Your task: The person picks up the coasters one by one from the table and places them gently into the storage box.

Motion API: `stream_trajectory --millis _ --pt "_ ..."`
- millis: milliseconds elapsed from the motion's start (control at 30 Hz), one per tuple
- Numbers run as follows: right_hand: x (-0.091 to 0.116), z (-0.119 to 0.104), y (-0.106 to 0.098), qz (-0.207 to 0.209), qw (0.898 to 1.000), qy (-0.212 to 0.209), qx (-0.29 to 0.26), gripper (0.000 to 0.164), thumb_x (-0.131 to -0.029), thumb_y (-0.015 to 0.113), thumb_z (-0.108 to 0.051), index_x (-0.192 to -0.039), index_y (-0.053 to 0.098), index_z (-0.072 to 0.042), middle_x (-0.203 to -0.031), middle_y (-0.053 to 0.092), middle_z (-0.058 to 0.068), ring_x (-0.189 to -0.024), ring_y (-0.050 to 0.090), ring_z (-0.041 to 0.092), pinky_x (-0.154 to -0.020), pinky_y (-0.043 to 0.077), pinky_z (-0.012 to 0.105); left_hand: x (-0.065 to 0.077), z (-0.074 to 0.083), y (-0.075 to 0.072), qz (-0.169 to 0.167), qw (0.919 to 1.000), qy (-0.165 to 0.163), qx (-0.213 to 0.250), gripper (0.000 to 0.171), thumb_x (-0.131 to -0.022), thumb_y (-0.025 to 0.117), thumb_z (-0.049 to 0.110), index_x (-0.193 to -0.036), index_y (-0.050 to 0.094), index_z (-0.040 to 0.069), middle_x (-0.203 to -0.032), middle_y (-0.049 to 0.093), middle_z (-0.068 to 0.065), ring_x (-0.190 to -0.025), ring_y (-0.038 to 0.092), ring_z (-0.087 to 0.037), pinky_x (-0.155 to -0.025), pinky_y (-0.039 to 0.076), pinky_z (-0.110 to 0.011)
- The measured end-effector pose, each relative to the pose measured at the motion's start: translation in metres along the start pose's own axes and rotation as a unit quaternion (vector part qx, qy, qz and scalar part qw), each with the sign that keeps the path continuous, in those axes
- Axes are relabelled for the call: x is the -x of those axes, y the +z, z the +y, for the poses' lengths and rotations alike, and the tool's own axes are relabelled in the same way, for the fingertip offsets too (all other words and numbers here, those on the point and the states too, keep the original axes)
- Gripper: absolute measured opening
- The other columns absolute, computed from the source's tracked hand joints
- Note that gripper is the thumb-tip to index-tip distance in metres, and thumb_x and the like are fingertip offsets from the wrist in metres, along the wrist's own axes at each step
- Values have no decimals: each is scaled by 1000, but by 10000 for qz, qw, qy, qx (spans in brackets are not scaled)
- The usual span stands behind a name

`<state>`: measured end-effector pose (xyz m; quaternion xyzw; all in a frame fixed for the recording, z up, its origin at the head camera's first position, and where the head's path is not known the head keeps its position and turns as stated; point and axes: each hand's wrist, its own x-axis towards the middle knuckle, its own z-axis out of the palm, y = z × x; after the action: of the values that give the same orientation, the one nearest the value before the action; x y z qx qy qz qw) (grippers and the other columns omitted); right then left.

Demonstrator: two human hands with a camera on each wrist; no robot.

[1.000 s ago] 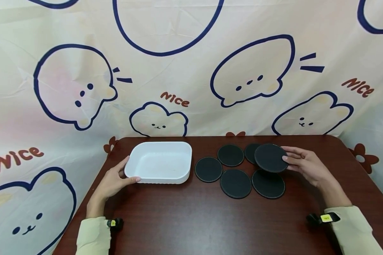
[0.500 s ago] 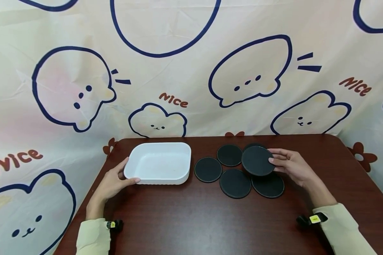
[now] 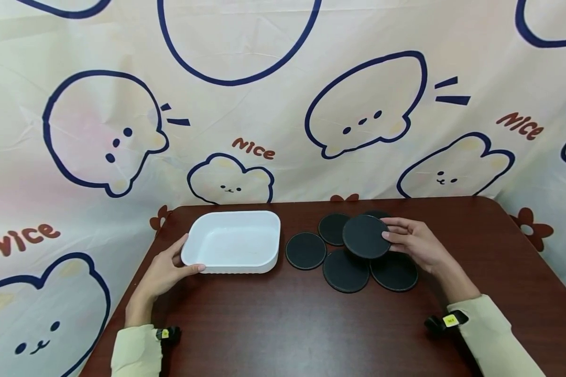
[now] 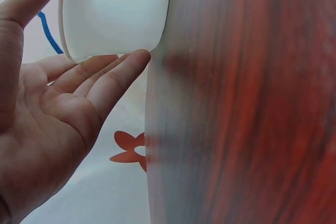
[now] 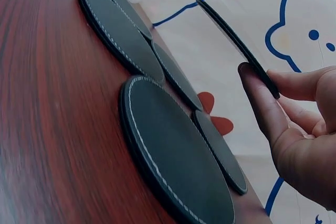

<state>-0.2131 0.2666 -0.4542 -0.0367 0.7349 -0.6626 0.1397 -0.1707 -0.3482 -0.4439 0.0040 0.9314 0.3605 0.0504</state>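
Observation:
In the head view a white rectangular tray [image 3: 233, 241] stands at the left of the table. My left hand [image 3: 162, 269] grips its left end, thumb on the near side; the left wrist view shows the fingers along the tray's end wall [image 4: 115, 19]. My right hand [image 3: 415, 243] pinches a round dark coaster [image 3: 365, 236] by its right edge. In the right wrist view this coaster [image 5: 231, 38] is tilted and raised above the others, between thumb and fingers. Several similar stitched coasters [image 3: 346, 270] lie on the table below and around it, one partly hidden behind it.
The dark brown wooden table [image 3: 264, 324] bears everything. A pale printed curtain [image 3: 283, 104] hangs right behind its back edge. One coaster [image 3: 306, 251] lies close to the tray's right end.
My right hand has carried the held coaster leftward over the others, toward the tray. My left hand keeps its grip on the tray, and the head view has shifted slightly.

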Motion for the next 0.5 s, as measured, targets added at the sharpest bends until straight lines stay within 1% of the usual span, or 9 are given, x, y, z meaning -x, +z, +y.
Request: stream_trajectory --millis 233,267,367,433,500 --pt "-5 -4 16 -96 9999 -24 -26 67 -107 69 -19 -161 40 5 -115 73 -12 -95 74 3 -82 64 20 -2 -4 0 23 10000 67 28 114 -91 86 48 -172 18 5 -169 37 -32 -141 60 -48 -110 55 -57" --pt "-6 -4 18 -116 9999 -18 -46 67 -107 69 -19 -162 40 5 -115 72 -12 -95 74 3 -83 64 20 -3 -5 0 27 10000 81 30 114 -91 86 48 -172 19 5 -169 37 -32 -141 60 -47 -109 57 -54" --pt "-8 -6 25 -186 9998 -12 -123 67 -106 70 -18 -162 40 5 -117 72 -12 -97 75 3 -84 64 21 -4 -6 0 39 9999 96 74 114 -91 86 47 -172 19 4 -168 40 -31 -140 61 -45 -103 61 -39" --pt "-9 -7 30 -227 9996 -33 -151 66 -106 69 -17 -162 40 5 -117 72 -11 -97 75 3 -84 64 21 -3 -6 0 40 9999 88 134 113 -91 87 46 -171 20 4 -167 41 -31 -140 61 -44 -101 61 -35" --pt "-10 -8 35 -253 9995 -40 -183 65 -107 69 -16 -161 40 5 -116 73 -11 -96 75 3 -83 64 20 -3 -5 0 50 9997 71 212 113 -90 87 45 -171 20 4 -167 41 -31 -140 61 -43 -98 60 -26"
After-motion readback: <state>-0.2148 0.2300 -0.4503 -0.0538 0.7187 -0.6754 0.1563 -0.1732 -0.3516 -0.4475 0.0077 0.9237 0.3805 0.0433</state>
